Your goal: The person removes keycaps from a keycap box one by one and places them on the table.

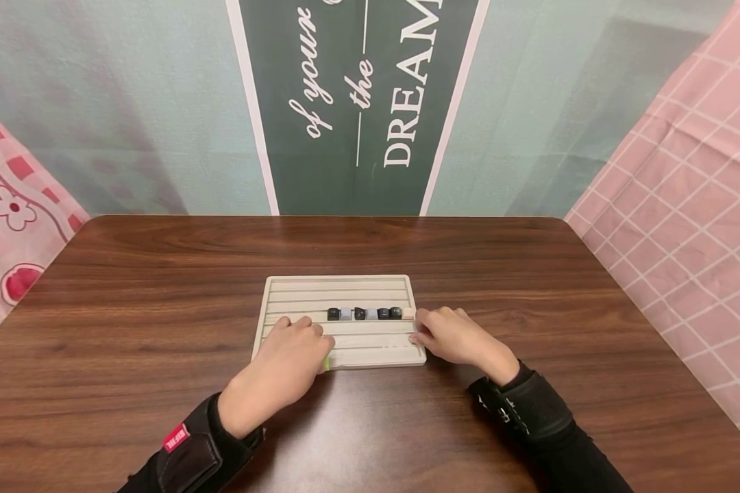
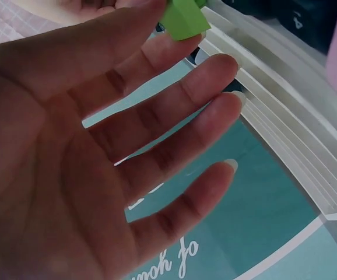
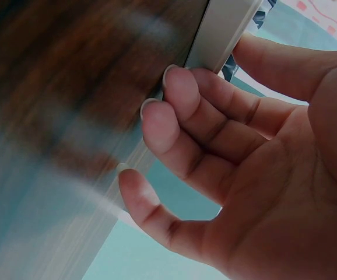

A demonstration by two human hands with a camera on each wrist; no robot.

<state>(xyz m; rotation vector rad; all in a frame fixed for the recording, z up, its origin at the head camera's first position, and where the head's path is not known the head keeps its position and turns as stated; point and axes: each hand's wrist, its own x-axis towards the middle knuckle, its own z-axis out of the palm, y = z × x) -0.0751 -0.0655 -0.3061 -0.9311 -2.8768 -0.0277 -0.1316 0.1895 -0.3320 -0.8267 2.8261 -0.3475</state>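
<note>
A cream ridged tray (image 1: 370, 342) lies on the table, with a row of black, pale lilac and cream keycaps (image 1: 360, 313) along one of its grooves. My left hand (image 1: 286, 359) is over the tray's front left part and pinches a bright green keycap (image 2: 186, 20) between thumb and index finger. Its other fingers are spread, as the left wrist view shows. At the tray's right edge, my right hand (image 1: 459, 335) grips the rim between thumb (image 3: 273, 64) and fingers. The row's cream end keycap (image 1: 408, 313) sits close to the right hand's fingers.
The brown wooden table (image 1: 129, 308) extends around the tray on all sides. Behind it hangs a green and teal cloth (image 1: 345, 103) with white lettering. Pink patterned cloths (image 1: 684, 205) flank the table at left and right.
</note>
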